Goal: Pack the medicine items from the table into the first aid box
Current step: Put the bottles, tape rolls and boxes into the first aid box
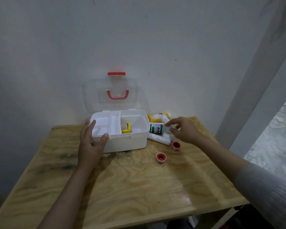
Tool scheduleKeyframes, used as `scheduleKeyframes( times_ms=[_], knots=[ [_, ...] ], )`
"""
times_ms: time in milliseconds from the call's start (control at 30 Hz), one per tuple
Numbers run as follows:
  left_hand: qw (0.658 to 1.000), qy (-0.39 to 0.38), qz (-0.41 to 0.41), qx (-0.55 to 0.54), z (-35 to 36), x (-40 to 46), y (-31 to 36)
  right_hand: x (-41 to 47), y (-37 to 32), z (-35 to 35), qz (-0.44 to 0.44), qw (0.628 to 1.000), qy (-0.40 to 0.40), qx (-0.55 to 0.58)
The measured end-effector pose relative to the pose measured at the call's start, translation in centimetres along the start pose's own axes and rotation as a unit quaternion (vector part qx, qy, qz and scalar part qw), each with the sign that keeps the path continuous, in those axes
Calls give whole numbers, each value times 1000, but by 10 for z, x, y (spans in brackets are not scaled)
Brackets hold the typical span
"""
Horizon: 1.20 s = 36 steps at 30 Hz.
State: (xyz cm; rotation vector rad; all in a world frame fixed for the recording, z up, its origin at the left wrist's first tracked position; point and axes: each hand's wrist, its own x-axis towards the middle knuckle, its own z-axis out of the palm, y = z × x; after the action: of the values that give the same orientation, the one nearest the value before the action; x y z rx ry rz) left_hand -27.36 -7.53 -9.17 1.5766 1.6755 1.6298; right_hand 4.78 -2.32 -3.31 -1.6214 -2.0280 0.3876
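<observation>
A white first aid box [135, 142] stands open on the wooden table, its clear lid [114, 93] with a red handle leaning back against the wall. A small yellow carton [126, 128] stands inside the box, beside a white inner tray. My left hand [91, 142] grips the box's front left corner. My right hand [183, 129] hovers with fingers spread over the pile to the right of the box: a yellow bottle [155, 117], a white and green bottle [156, 128] and white tubes [158, 138]. Two red tape rolls [161, 157] [175, 146] lie nearer to me.
The plywood table [122, 187] stands against a white wall; its front edge and right edge are close by. A grey pillar [254, 71] rises to the right, with pale floor beyond it.
</observation>
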Motion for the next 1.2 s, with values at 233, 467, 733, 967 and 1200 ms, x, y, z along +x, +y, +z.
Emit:
scheduleKeyframes(
  times_ms=[233, 467, 733, 967, 1200],
  knots=[
    [1000, -4, 0, -1, -1, 0, -1, 1, -4, 23, -40, 997, -70, -3],
    [1000, -3, 11, 6, -1, 0, -2, -2, 0, 25, -23, 996, -66, -60],
    [1000, -1, 10, 8, 0, 1, -5, -4, 3, 32, 1, 999, -17, -35],
    [1000, -1, 14, 13, 0, 1, -5, -2, -2, 18, 23, 999, -7, -23],
    [1000, 4, 17, 17, 1, 1, -4, 16, -29, -57, 21, 999, 26, -38]
  ],
)
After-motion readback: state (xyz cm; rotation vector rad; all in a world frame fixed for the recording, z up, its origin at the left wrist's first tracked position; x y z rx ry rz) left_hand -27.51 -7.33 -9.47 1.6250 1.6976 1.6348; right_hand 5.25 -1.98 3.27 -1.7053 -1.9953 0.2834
